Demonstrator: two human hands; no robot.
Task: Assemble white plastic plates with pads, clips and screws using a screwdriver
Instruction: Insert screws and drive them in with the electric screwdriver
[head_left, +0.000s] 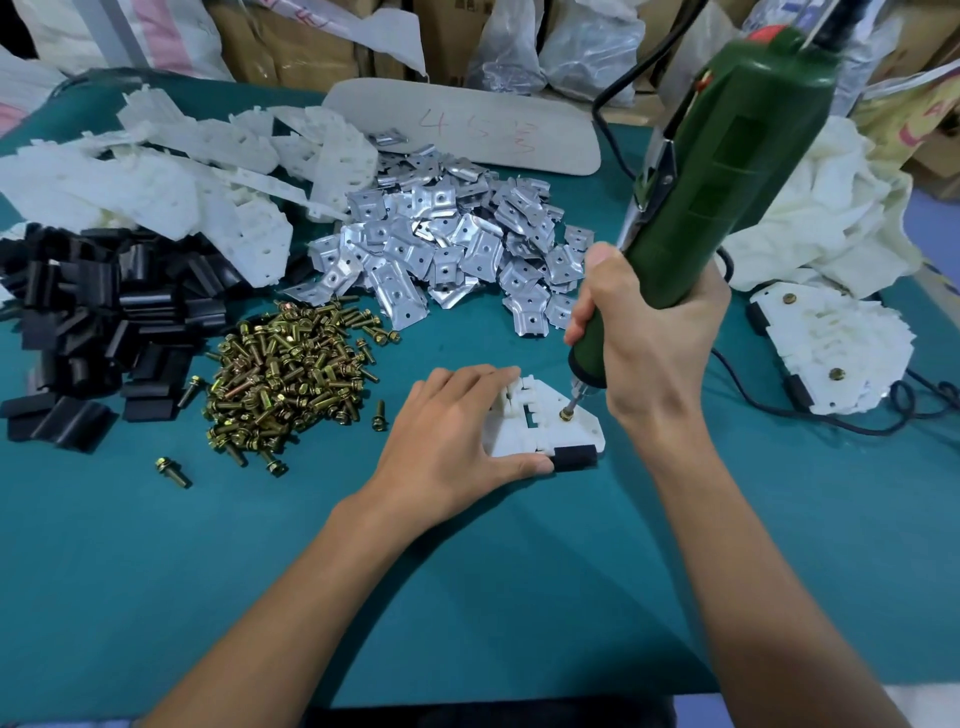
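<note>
Beige board (467, 124): red handwritten "4 5", then one further character too faint to read.

Two arms in shot, running in from the bottom edge. Left forearm (291, 597) and right forearm (737, 545) are bare along all the length that shows, and any sleeve would lie outside the shot. Left grip (457, 436) and right grip (654, 332) are bare too. Nails look short and plain where they show, on the left thumb (540, 464) and right thumb (597, 254). Knuckle creases show on the back of the left grip. There's a dark strip (467, 717) at the bottom edge between the arms. It may be clothing, can't tell.
</note>
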